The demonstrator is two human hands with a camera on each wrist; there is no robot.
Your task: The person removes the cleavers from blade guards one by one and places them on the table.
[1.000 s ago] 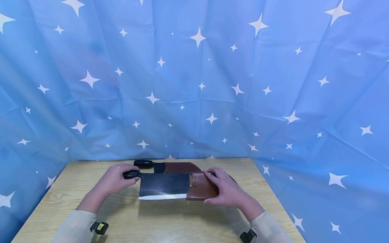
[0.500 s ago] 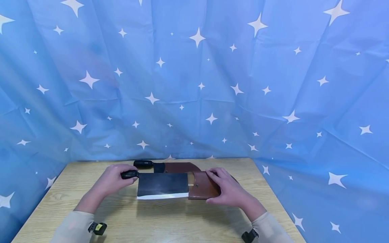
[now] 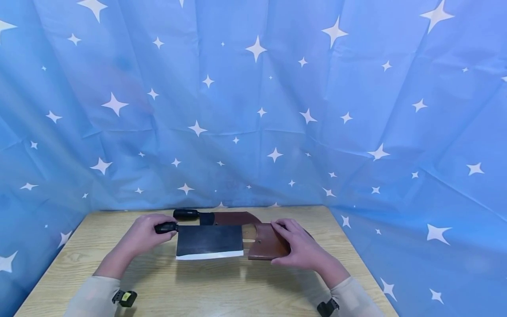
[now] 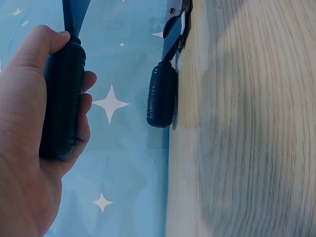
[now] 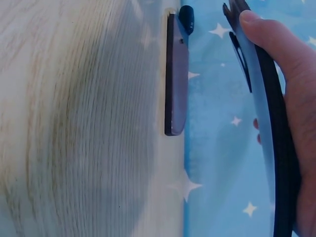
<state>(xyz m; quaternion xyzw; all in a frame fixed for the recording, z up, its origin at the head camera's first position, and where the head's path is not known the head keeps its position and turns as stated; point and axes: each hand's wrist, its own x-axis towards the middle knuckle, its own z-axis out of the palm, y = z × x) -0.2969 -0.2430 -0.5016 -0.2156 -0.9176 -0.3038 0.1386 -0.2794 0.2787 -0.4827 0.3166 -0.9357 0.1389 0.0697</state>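
Observation:
My left hand (image 3: 145, 234) grips the black handle (image 4: 64, 98) of a cleaver (image 3: 209, 242), fingers wrapped round it and thumb at its blade end. The broad dark blade with its bright lower edge is held above the table, edge toward me. To its right, my right hand (image 3: 299, 247) holds a brown leather sheath (image 3: 269, 247), thumb on one face and fingers on the other in the right wrist view. A narrow gap shows between the blade's end and the lower part of the sheath's mouth. A tan strip (image 3: 248, 231) of the sheath bridges the upper part.
Behind them a second knife lies near the table's back edge, its black handle (image 3: 186, 214) to the left and its blade in a brown sheath (image 3: 233, 218). The wooden table (image 3: 222, 290) ends at a blue star-patterned curtain (image 3: 253, 110).
The cleaver has moved left and the sheath slightly right, so the blade has come out of the sheath's mouth. The second knife has stayed in place.

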